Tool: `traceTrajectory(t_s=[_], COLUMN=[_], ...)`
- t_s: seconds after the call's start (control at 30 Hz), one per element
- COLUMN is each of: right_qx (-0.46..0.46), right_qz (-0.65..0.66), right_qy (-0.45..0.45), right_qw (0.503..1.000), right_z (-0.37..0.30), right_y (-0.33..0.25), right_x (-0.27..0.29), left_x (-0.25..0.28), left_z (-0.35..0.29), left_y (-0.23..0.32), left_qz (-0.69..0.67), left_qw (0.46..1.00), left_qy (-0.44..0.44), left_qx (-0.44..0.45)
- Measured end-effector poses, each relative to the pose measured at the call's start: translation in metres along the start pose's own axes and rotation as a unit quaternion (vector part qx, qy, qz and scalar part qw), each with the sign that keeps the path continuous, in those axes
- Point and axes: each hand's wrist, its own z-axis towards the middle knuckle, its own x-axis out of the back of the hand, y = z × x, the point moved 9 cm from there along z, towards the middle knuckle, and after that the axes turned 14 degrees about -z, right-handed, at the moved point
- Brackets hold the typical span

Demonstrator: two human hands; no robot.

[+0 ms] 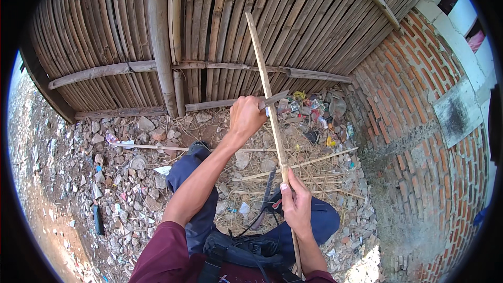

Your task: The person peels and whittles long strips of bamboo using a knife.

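A long pale bamboo strip rises away from me, leaning slightly left at its far end. My right hand is closed around its lower part, with the thumb lying along it. The strip's near end runs down past my right forearm. My left hand is closed in a fist on a knife, its handle hidden by the fingers. The knife's grey blade lies crosswise against the strip, its tip pointing right. More thin bamboo strips lie on the ground beyond my right knee.
A bamboo slat wall stands ahead, and a worn brick wall on the right. Stones and rubble cover the ground, with litter in the far corner. A dark teal object lies at left. A black bag rests at my waist.
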Motion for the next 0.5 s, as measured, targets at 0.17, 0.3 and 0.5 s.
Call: traceTrajectory(t_s=[0.17, 0.3, 0.5], right_qx=[0.000, 0.036, 0.017], right_qz=[-0.034, -0.047, -0.014], right_qy=[0.013, 0.036, 0.038], right_qw=[0.999, 0.998, 0.999], right_z=[0.019, 0.031, 0.046], right_y=[-0.010, -0.006, -0.004], right_x=[0.007, 0.008, 0.010], left_x=[-0.014, -0.026, -0.040], left_z=[-0.011, -0.018, -0.025], left_y=[0.001, 0.007, 0.014], left_qz=[-0.050, -0.034, -0.043], left_qw=[0.998, 0.998, 0.994], left_qy=[-0.006, -0.033, -0.073], left_qx=[-0.024, -0.039, -0.074])
